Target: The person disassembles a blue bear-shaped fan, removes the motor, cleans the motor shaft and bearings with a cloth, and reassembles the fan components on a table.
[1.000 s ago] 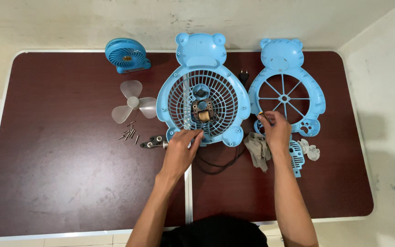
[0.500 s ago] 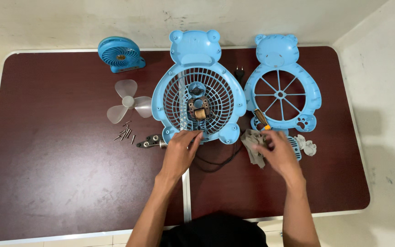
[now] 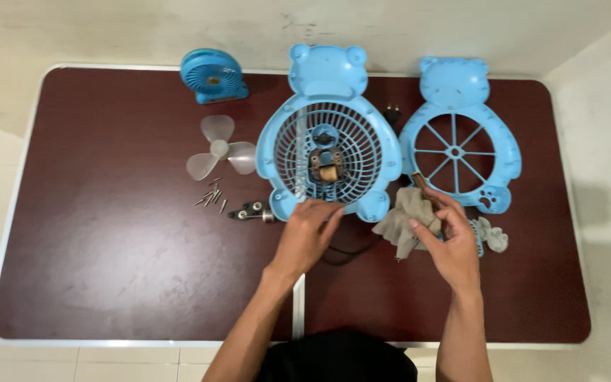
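On the dark brown table, the left hand rests with fingers spread loosely on the lower rim of the blue bear-shaped fan body, gripping nothing tightly; it sits in much the same spot as a second ago. The right hand has changed more: earlier it lay near the foot of the second blue bear-shaped grille, and now it is lifted just below that grille, its fingers pinched together on a small dark tool whose tip points up toward the gap between the two blue pieces. A crumpled grey cloth lies under and just left of this hand, touching it. A small blue ribbed part shows just right of the hand. Left of the fan body lie a clear fan blade, a scatter of screws and a small dark metal part. A small round blue fan stands at the far edge.
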